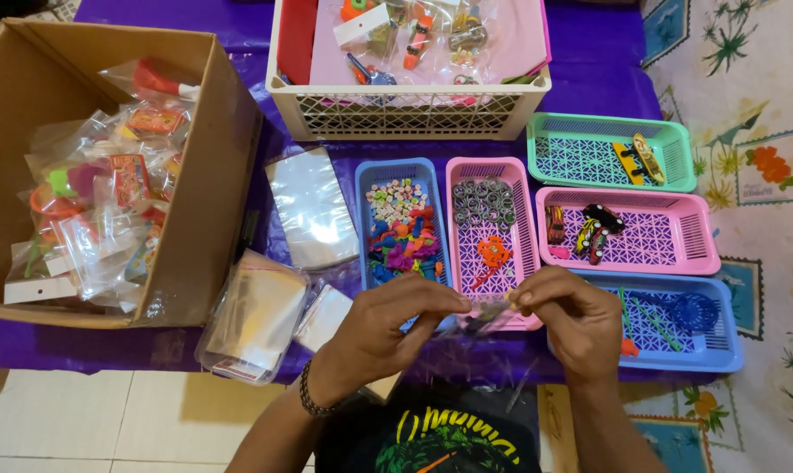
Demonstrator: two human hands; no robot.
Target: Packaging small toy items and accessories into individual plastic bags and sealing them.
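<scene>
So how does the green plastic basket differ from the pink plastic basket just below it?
The green plastic basket lies farthest from the hands and holds just a couple of small toys at its right side, one yellow. The pink plastic basket sits nearer and holds several tiny toy cars at its left side. Both are shallow, rectangular, mesh-bottomed trays lying sideways on the purple table cover.

You had that clear plastic bag (488, 317) pinched between your left hand (381, 331) and right hand (572, 317), thin glossy film that crinkled. The trays, like the pink basket (521, 229), looked like smooth moulded plastic with mesh floors. The cardboard box (211, 158) was matt brown, kinda rough. The purple table cover (607, 88) had a slick sheen. The stack of empty bags (311, 206) looked shiny too.
</scene>
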